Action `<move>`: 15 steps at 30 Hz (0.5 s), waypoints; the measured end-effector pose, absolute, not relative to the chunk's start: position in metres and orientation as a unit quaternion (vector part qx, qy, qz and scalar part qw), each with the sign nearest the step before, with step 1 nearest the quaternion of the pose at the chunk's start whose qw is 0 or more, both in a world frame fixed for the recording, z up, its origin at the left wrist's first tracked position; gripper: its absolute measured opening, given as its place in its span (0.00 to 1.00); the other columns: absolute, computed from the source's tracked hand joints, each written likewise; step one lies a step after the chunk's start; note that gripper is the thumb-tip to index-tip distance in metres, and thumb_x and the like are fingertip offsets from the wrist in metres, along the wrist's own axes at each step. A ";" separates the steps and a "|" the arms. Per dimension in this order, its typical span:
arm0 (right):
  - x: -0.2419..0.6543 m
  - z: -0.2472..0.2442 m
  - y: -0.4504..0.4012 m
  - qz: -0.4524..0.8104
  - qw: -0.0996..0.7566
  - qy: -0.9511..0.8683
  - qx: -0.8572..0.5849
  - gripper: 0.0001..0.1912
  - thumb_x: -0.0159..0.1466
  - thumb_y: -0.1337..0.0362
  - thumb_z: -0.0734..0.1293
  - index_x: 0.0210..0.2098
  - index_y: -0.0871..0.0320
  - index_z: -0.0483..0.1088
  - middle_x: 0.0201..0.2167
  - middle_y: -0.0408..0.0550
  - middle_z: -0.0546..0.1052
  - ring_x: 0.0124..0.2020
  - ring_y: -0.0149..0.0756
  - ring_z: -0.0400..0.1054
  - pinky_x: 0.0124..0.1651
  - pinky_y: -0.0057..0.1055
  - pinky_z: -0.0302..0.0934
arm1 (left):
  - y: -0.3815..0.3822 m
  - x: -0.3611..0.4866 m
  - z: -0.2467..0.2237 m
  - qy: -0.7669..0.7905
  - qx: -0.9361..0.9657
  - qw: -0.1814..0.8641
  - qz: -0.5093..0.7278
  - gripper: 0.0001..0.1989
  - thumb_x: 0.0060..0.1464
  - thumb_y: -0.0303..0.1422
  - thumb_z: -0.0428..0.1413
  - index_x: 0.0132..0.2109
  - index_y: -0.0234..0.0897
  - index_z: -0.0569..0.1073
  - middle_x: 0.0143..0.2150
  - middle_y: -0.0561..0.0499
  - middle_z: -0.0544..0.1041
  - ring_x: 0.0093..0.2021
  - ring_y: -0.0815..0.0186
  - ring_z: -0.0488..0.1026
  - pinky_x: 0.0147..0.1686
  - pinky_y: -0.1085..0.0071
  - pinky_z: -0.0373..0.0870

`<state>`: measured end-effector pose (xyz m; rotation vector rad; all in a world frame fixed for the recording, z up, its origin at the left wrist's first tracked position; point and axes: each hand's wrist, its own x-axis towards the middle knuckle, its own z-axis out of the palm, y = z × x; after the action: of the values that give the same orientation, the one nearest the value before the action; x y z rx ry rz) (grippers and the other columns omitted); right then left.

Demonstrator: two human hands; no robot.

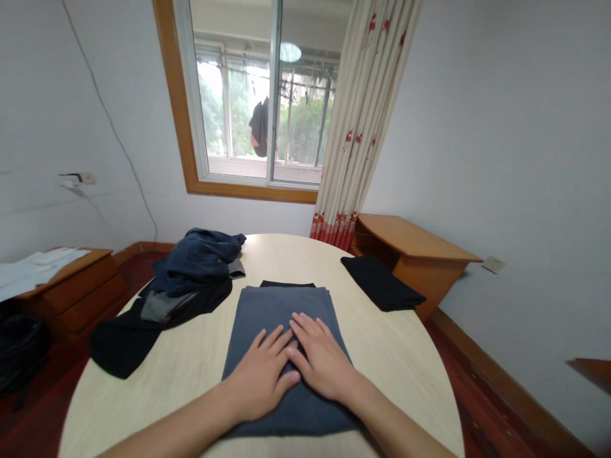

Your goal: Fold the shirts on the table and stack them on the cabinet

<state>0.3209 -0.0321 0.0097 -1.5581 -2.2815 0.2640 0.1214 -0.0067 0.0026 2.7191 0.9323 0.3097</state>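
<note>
A folded grey-blue garment (286,305) lies flat on the round table directly before me. My left hand (262,375) rests palm down on its middle, fingers stretched out. Beside it, my right hand (322,359) also presses flat on the cloth, and the fingertips of the two hands meet or overlap. Neither hand grips anything. A strip of black cloth (287,284) peeks out from under the garment's far edge. What kind of garment it is cannot be made out.
At the table's (410,394) left lies a heap of dark blue clothing (195,261) over black and grey pieces. A folded black cloth (382,283) sits at the right edge. Beyond are a wooden desk (415,235), a curtain (360,121) and a left-hand cabinet (86,292).
</note>
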 end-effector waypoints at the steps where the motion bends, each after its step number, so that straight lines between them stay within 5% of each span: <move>1: 0.318 0.005 -0.043 0.103 0.169 -0.817 -0.542 0.31 0.70 0.52 0.59 0.68 0.56 0.58 0.70 0.54 0.58 0.70 0.49 0.50 0.71 0.51 0.39 | -0.016 0.119 -0.002 0.306 0.939 0.126 0.094 0.31 0.67 0.49 0.44 0.71 0.43 0.56 0.73 0.45 0.54 0.72 0.49 0.49 0.68 0.43 0.46; 9: 0.380 -0.004 -0.079 0.101 0.110 -0.773 -0.616 0.35 0.70 0.45 0.54 0.71 0.56 0.51 0.72 0.53 0.50 0.72 0.50 0.44 0.70 0.56 0.40 | -0.019 0.052 -0.016 0.349 0.926 0.097 0.108 0.30 0.68 0.48 0.44 0.71 0.46 0.54 0.73 0.46 0.52 0.73 0.52 0.48 0.69 0.47 0.45; 15: 0.427 -0.013 -0.090 0.129 0.126 -0.782 -0.596 0.30 0.73 0.50 0.50 0.70 0.53 0.54 0.71 0.52 0.53 0.72 0.45 0.46 0.72 0.55 0.38 | -0.012 -0.003 -0.006 0.337 0.924 0.149 0.098 0.25 0.68 0.41 0.44 0.70 0.49 0.57 0.73 0.49 0.51 0.72 0.54 0.49 0.69 0.48 0.47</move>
<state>0.4269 -0.0904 -0.0131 -1.7363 -2.2790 0.3753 -0.0033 -0.0122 -0.0060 2.6567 0.9693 0.2826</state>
